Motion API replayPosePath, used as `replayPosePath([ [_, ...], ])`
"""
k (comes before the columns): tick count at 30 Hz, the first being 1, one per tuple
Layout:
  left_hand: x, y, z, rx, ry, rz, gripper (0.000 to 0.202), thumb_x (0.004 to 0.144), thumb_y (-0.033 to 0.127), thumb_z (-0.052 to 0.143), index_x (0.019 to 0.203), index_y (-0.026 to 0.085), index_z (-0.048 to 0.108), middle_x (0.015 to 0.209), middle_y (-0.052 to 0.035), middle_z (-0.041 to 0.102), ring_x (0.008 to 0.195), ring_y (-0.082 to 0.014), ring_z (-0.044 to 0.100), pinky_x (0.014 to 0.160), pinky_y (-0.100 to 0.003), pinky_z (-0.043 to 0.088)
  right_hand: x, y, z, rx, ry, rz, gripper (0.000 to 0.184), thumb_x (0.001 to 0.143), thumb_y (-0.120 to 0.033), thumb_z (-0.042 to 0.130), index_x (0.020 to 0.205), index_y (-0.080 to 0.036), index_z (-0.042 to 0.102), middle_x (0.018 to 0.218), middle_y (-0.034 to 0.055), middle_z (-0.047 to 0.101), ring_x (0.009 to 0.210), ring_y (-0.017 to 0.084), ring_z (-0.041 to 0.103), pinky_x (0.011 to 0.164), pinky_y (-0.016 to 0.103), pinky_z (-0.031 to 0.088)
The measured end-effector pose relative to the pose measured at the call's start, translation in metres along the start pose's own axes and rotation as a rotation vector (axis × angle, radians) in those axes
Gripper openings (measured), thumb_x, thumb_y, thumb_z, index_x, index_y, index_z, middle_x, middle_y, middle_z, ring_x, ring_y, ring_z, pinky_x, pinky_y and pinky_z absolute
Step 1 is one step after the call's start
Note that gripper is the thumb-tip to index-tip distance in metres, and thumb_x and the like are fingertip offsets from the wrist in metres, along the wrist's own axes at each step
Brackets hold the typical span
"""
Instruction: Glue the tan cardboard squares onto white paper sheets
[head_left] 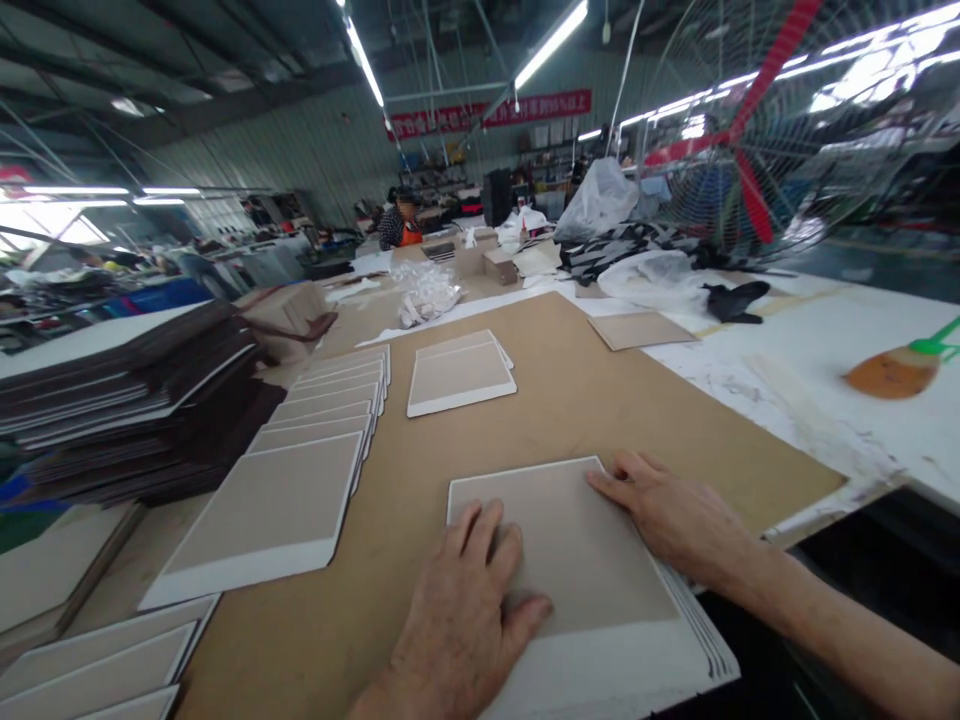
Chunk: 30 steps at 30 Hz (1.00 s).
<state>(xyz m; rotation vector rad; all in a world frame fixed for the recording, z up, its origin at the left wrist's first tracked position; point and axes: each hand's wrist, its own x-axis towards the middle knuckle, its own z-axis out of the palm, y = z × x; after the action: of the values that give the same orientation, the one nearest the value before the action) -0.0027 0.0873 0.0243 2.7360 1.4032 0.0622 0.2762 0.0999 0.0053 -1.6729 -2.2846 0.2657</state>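
Note:
A stack of beige panels with white borders [592,560] lies in front of me near the table's front edge. My left hand [465,600] rests flat on the left part of the top panel, its fingers a little apart. Along the stack's far right corner lies my right hand [660,500], index finger stretched out on the top panel's edge and the other fingers partly curled. Neither hand grasps anything that I can see. To the left, an overlapping row of similar panels [277,490] is fanned out, and a small pile of them [461,375] lies further back.
Brown board [570,390] covers the work surface. Tall dark stacked sheets [150,390] stand at the left. More panels [112,660] lie front left. An orange bottle with a green nozzle [896,370] and a fan [735,140] are at the right. A person [397,222] is far back.

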Motion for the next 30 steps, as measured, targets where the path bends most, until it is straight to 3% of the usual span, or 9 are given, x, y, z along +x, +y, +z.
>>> replayPosePath([
  [3, -0.001, -0.003, 0.009, -0.033, 0.048, -0.039, 0.054, 0.085, 0.051, 0.058, 0.132, 0.025, 0.055, 0.15, -0.0099, 0.044, 0.14, -0.034, 0.033, 0.11, -0.057, 0.036, 0.005, 0.018, 0.001, 0.137, 0.03, 0.089, 0.037, 0.096, -0.019, 0.035, 0.114, -0.025, 0.066, 0.101, 0.0069, 0.063, 0.087, 0.022, 0.061, 0.08, 0.035, 0.048],
  [7, -0.003, -0.007, 0.017, -0.074, 0.094, -0.053, 0.053, 0.084, 0.05, 0.059, 0.131, 0.026, 0.055, 0.149, -0.0085, 0.044, 0.139, -0.0321, 0.033, 0.11, -0.057, 0.034, 0.023, 0.021, 0.008, 0.296, 0.082, 0.162, 0.035, 0.098, -0.035, 0.035, 0.107, -0.021, 0.066, 0.101, 0.0071, 0.068, 0.092, 0.023, 0.063, 0.08, 0.032, 0.046],
  [12, -0.004, -0.008, 0.019, -0.099, 0.111, -0.061, 0.053, 0.082, 0.045, 0.062, 0.131, 0.027, 0.054, 0.149, -0.0069, 0.045, 0.138, -0.0311, 0.034, 0.111, -0.056, 0.032, 0.035, 0.02, 0.015, 0.458, 0.118, 0.205, 0.024, 0.082, -0.04, 0.054, 0.087, -0.021, 0.068, 0.078, 0.0027, 0.064, 0.073, 0.022, 0.058, 0.068, 0.033, 0.042],
  [17, -0.003, -0.006, 0.015, -0.113, 0.088, -0.071, 0.054, 0.081, 0.045, 0.063, 0.13, 0.025, 0.055, 0.148, -0.0075, 0.046, 0.139, -0.0314, 0.034, 0.112, -0.056, 0.032, 0.04, 0.019, 0.016, 0.67, 0.227, 0.302, 0.025, 0.068, -0.039, 0.063, 0.084, -0.019, 0.063, 0.078, 0.0015, 0.059, 0.075, 0.02, 0.055, 0.069, 0.032, 0.042],
  [21, -0.004, -0.007, 0.015, -0.127, 0.114, -0.06, 0.055, 0.08, 0.045, 0.064, 0.131, 0.025, 0.055, 0.148, -0.0086, 0.046, 0.138, -0.032, 0.035, 0.112, -0.056, 0.033, 0.038, 0.003, 0.007, 0.915, 0.226, 0.343, 0.032, 0.072, -0.046, 0.064, 0.091, -0.02, 0.056, 0.076, -0.0015, 0.056, 0.071, 0.018, 0.056, 0.064, 0.029, 0.043],
  [26, -0.006, -0.013, 0.025, -0.17, 0.163, -0.009, 0.061, 0.08, 0.058, 0.061, 0.131, 0.024, 0.055, 0.147, -0.0115, 0.047, 0.136, -0.0361, 0.04, 0.107, -0.06, 0.038, 0.025, -0.017, 0.003, 1.24, 0.051, 0.33, 0.048, 0.081, -0.048, 0.063, 0.117, -0.024, 0.043, 0.099, 0.0036, 0.066, 0.076, 0.022, 0.066, 0.065, 0.036, 0.054],
  [30, -0.007, -0.029, 0.034, -0.21, 0.337, 0.085, 0.077, 0.087, 0.061, 0.049, 0.148, 0.018, 0.029, 0.147, -0.0167, 0.046, 0.138, -0.0328, 0.039, 0.107, -0.055, 0.041, 0.034, -0.017, -0.011, 1.378, -0.001, 0.42, 0.064, 0.072, -0.046, 0.077, 0.121, -0.025, 0.042, 0.102, 0.0067, 0.069, 0.07, 0.025, 0.068, 0.059, 0.038, 0.056],
])
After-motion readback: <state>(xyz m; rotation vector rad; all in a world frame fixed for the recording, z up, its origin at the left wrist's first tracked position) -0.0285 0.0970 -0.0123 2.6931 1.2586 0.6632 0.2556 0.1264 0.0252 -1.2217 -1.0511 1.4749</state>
